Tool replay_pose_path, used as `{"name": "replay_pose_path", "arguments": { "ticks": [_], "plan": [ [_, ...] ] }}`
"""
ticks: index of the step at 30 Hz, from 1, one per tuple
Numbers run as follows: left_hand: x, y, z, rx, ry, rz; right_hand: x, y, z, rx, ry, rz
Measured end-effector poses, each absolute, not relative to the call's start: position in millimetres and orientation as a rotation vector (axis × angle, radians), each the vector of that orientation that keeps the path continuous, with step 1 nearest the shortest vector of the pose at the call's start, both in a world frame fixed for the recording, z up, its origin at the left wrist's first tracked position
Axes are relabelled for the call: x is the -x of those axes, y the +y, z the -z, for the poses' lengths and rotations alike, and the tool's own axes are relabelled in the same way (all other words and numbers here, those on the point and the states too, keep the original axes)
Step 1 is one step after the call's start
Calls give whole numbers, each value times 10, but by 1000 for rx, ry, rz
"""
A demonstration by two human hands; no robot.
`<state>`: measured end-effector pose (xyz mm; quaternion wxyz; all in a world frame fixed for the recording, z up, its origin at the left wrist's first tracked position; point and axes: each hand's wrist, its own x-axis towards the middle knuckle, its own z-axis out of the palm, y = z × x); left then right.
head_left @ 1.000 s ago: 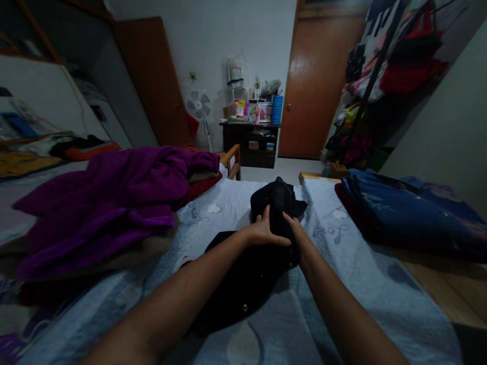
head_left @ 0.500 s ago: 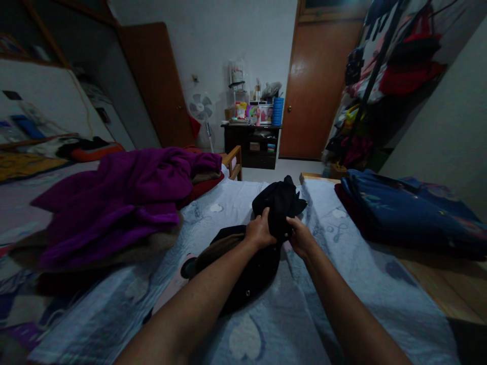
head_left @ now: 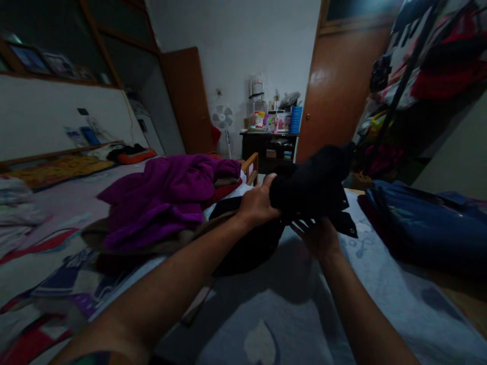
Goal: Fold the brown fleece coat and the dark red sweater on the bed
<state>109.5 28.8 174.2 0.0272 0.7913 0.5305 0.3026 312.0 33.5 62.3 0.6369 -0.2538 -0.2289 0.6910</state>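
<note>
A black jacket (head_left: 312, 182) with small metal snaps and a brownish lining is bunched up above the bed. My left hand (head_left: 259, 203) is closed round its cloth near the middle, thumb on top. My right hand (head_left: 317, 237) holds the raised bundle from below, its fingers stretched out under the fabric; the thumb is hidden. The lower part of the jacket hangs beneath my left wrist, close to the sheet. On the light blue patterned bedsheet (head_left: 262, 334) lies a flat pale object (head_left: 198, 304), partly covered by my left forearm.
Left of the jacket is a heap with a purple fleece garment (head_left: 178, 190) on top. Folded dark blue clothes (head_left: 426, 218) lie at the right. A wooden chair (head_left: 250, 167), a white fan (head_left: 223, 119) and a black cabinet (head_left: 253, 147) stand beyond the bed.
Both hands have lifted the jacket's upper part up and to the right. My right hand has gone from pinching its edge to beneath the bundle. The view has swung left.
</note>
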Motion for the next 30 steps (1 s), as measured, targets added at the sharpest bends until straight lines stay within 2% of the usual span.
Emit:
{"name": "replay_pose_path", "arguments": {
  "ticks": [4, 8, 10, 12, 14, 17, 18, 22, 30],
  "plan": [
    [-589, 429, -2371, -2388, 1859, -1208, -3082, 297, -658, 619, -587, -1648],
    [-87, 471, -2952, -2282, 2300, -1361, -3020, 152, -320, 751, -617, -1683],
    [159, 485, -3080, -2266, 2586, -1349, -2975, 61, -88, 841, -637, -1736],
    [418, 533, -3018, -2293, 2836, -1204, -2930, -26, 121, 926, -673, -1824],
    [686, 620, -2764, -2299, 2949, -856, -2901, -94, 269, 1003, -693, -1866],
    [1040, 786, -2204, -2084, 2811, -190, -2898, -145, 360, 1040, -702, -1847],
    [1130, 838, -2031, -1976, 2788, -94, -2906, -149, 367, 1037, -701, -1842],
    [1315, 976, -1661, -1948, 2808, -92, -2931, -134, 373, 1030, -697, -1837],
    [1203, 946, -1581, -2102, 2883, -207, -2845, -144, 359, 1129, -736, -1790]
  ]
}}
